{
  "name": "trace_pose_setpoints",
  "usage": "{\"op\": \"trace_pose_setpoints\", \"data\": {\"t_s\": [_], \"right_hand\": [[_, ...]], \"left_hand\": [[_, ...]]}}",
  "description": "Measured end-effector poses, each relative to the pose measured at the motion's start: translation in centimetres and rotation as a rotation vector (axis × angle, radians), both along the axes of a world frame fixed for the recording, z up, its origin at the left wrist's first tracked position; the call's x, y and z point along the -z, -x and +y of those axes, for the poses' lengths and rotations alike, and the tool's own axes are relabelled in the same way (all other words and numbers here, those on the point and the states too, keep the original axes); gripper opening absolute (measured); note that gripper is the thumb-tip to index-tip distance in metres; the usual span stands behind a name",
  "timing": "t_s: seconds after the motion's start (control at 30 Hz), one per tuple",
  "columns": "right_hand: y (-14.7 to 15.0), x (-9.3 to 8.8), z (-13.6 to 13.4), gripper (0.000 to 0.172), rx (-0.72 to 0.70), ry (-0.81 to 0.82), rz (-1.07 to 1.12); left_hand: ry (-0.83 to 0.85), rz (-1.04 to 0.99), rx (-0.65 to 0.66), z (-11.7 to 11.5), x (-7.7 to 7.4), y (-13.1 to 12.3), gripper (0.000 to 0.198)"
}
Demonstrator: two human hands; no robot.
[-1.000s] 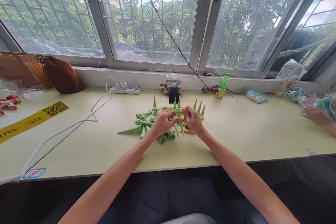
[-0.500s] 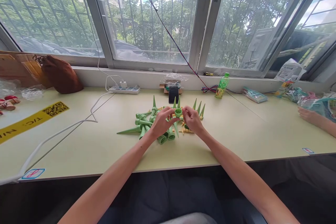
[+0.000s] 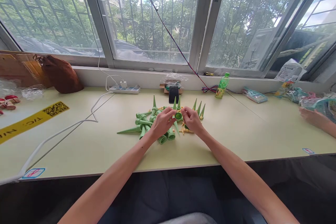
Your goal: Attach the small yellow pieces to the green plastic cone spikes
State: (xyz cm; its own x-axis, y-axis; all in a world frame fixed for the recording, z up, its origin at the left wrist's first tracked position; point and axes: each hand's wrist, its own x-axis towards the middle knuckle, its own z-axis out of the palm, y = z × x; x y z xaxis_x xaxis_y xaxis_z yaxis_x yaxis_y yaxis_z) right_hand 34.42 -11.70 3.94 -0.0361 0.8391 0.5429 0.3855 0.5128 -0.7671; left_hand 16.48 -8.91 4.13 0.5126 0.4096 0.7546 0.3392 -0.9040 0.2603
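Between both hands is a green plastic watering spike (image 3: 178,116), its round open end turned toward me. My left hand (image 3: 164,121) grips it from the left, fingers and thumb closed. From the right my right hand (image 3: 192,119) pinches at its side, and a small yellow bit shows beside the fingertips. Several more green spikes (image 3: 141,122) lie in a heap by my left hand, one long point (image 3: 129,130) sticking out leftward. Small yellow valve-like pieces (image 3: 187,130) lie under my right hand. Behind it, several green cones (image 3: 199,107) stand point up.
A black phone (image 3: 173,94) leans on a small box at the back. A green bottle (image 3: 222,85), a power strip (image 3: 124,89) with a white cable (image 3: 78,121), and a brown pouch (image 3: 61,74) are around. Another person's hand (image 3: 313,116) is by a basket at right.
The held spike's open end has tipped toward me, and a bit of yellow now shows above it. Both hands have stayed nearly in place.
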Motion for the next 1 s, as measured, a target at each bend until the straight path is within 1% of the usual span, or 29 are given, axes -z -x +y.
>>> {"op": "trace_pose_setpoints", "data": {"t_s": [0.2,0.33,0.47,0.7,0.77,0.87,1.0], "right_hand": [[0.1,-0.1,-0.1,0.038,0.0,-0.002,-0.012],[0.1,-0.1,-0.1,0.039,0.01,0.003,-0.012],[0.2,0.0,0.0,0.038,0.029,-0.011,0.002],[0.1,-0.1,0.0,0.038,0.083,-0.038,0.035],[0.0,-0.1,0.0,0.038,0.092,-0.045,0.045],[-0.1,-0.1,0.0,0.037,0.101,-0.066,0.059],[-0.1,-0.2,-0.1,0.036,0.091,-0.087,0.033]], "left_hand": [[-0.034,0.039,-0.019,-0.1,0.2,0.1,0.024],[-0.026,0.031,-0.031,-0.1,0.2,0.0,0.024],[0.045,0.002,-0.056,-0.1,0.0,-0.3,0.023],[0.226,-0.086,-0.084,-0.4,-0.5,-0.6,0.016],[0.262,-0.12,-0.095,-0.5,-0.8,-0.7,0.023],[0.303,-0.14,-0.116,-0.6,-1.0,-0.8,0.041],[0.405,-0.105,-0.051,-0.7,-1.1,-1.0,0.059]]}}
